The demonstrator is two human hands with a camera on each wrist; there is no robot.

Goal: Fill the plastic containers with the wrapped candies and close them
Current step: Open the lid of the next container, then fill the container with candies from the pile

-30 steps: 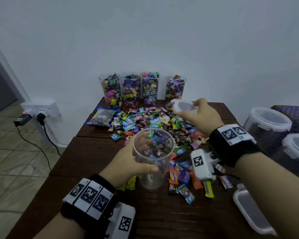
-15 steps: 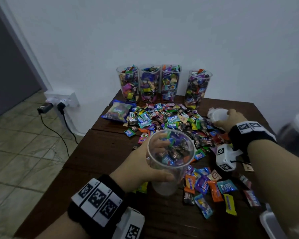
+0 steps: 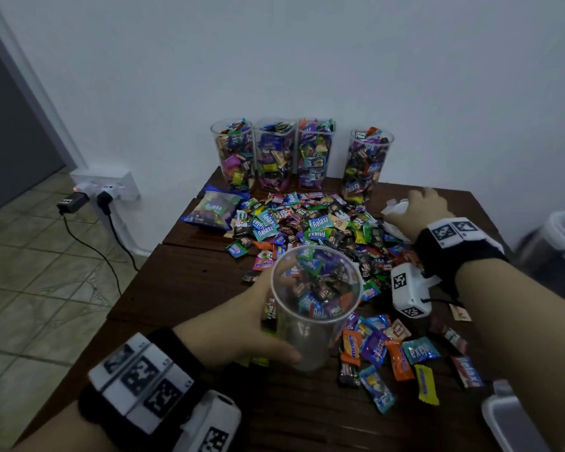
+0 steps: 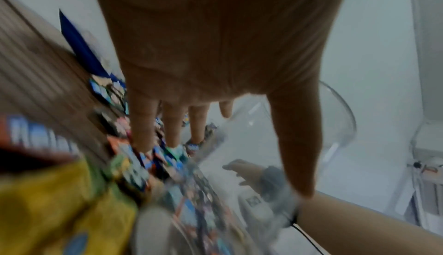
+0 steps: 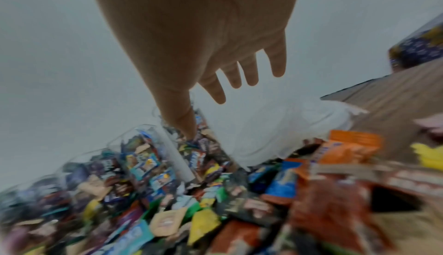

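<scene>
A: Where is the cup in hand?
B: Clear plastic container (image 3: 313, 308), near edge of the surface (image 3: 190, 282), just this side of the candy pile (image 3: 310, 230). Left hand (image 3: 242, 331) wraps its side wall, thumb on the near face, fingers (image 4: 143, 126) curled round the far side. Long axis roughly upright, mouth tipped a little toward the camera. No lid on it.

A: How full?
B: Hard to tell exactly; wrappers show through the clear wall, some of them lying behind it. The lower part looks bare, so I judge it well short of full.

A: And the right hand?
B: Right hand (image 3: 421, 210) is out at the far right of the pile, fingers spread and straight, gripping nothing. A crumpled white bag (image 5: 282, 126) lies just under and beside it; touching or not, I cannot tell.

A: So the relation that matters?
B: The loose candies lie between the two hands, beyond and to the right of the container's mouth. The right hand is nearer the bulk of the pile, so I judge it does the gathering while the left steadies the cup.

A: The others?
B: Four filled containers (image 3: 274, 154) stand upright in a row against the wall (image 3: 274, 60), heaped to the brim, all without lids. A white lid (image 3: 509, 422) sits at the near right corner.
</scene>
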